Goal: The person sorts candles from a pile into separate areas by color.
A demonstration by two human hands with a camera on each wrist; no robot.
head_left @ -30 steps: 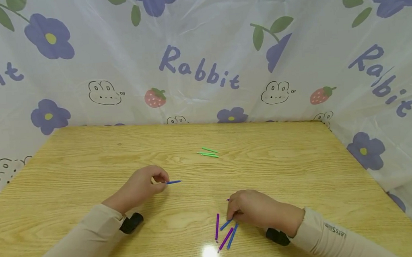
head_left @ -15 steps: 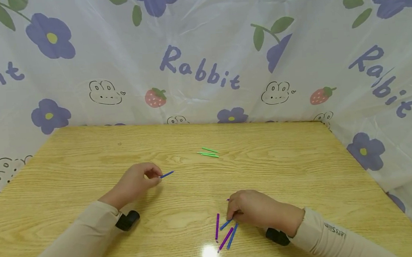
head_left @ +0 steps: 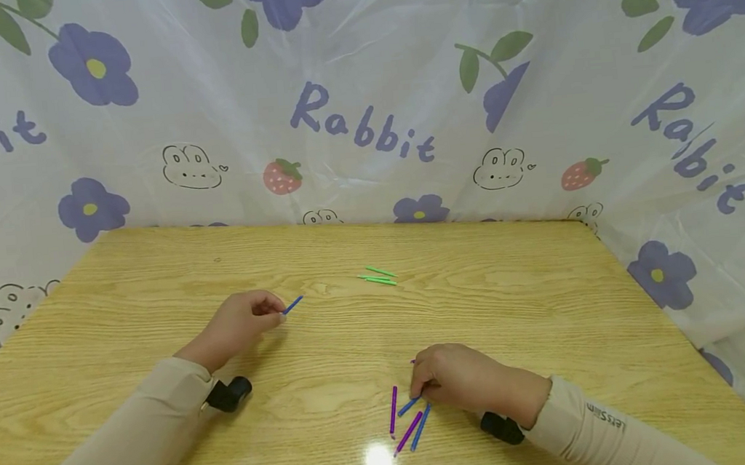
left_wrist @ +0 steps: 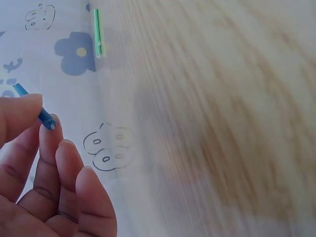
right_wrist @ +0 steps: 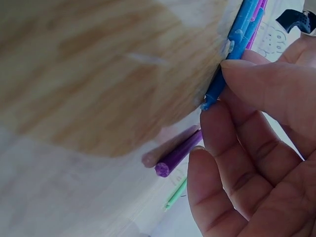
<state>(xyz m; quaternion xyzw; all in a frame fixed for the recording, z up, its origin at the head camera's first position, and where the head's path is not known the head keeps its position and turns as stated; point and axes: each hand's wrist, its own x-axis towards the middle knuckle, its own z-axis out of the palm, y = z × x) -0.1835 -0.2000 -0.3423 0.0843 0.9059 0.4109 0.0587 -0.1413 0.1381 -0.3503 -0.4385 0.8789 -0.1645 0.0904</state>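
Note:
Between thumb and index finger, my left hand (head_left: 242, 324) pinches a thin blue stick (head_left: 293, 304) above the table; in the left wrist view this blue stick (left_wrist: 37, 108) points up and left. My right hand (head_left: 459, 377) is low at the table, its thumb and fingers pinching the end of another blue stick (head_left: 409, 407), also visible as a blue stick (right_wrist: 232, 54) in the right wrist view. Beside it lie a further blue stick (head_left: 421, 427) and two purple sticks (head_left: 393, 410). A purple stick (right_wrist: 173, 159) beyond the right hand is mostly hidden in the head view.
Several green sticks (head_left: 380, 277) lie together farther back on the wooden table (head_left: 513, 272). A white printed cloth (head_left: 368, 174) hangs behind and along the sides. Each wrist wears a black camera (head_left: 230, 395).
My left hand has moved back and to the left, carrying its blue stick, which has turned to point more upward. My right hand and the sticks by it have stayed put.

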